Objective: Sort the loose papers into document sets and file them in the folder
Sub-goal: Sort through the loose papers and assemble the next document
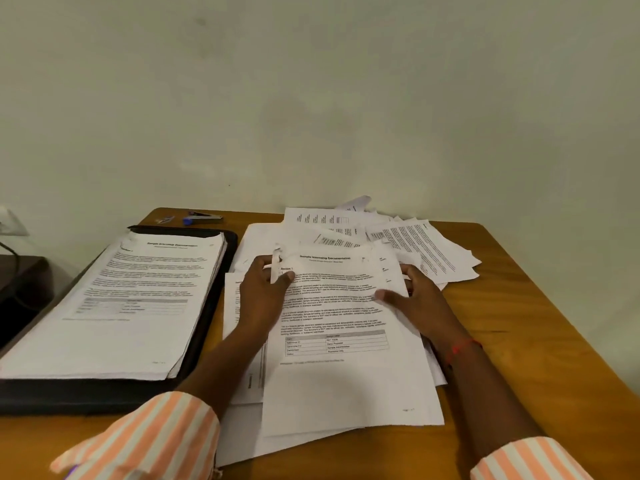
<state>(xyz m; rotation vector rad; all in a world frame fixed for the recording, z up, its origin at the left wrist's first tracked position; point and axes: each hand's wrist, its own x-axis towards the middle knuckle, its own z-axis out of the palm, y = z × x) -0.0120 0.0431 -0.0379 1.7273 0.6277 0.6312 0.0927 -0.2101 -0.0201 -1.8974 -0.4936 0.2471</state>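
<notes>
A heap of loose printed papers (346, 386) covers the middle of the wooden table (540, 323). On top lies a sheet headed "Sample Internship Documentation" (332, 306). My left hand (263, 296) pinches its upper left corner, thumb on top. At the sheet's right edge my right hand (412, 299) grips it, thumb over the paper and fingers beneath. To the left lies an open black folder (207, 323) holding a neat stack of the same kind of papers (114, 306).
A stapler with a blue tip (202, 218) and a small metal clip (165, 220) lie at the table's back edge beside the wall. More scattered sheets (426, 251) fan out at the back right. A dark low unit (20, 289) stands left of the table.
</notes>
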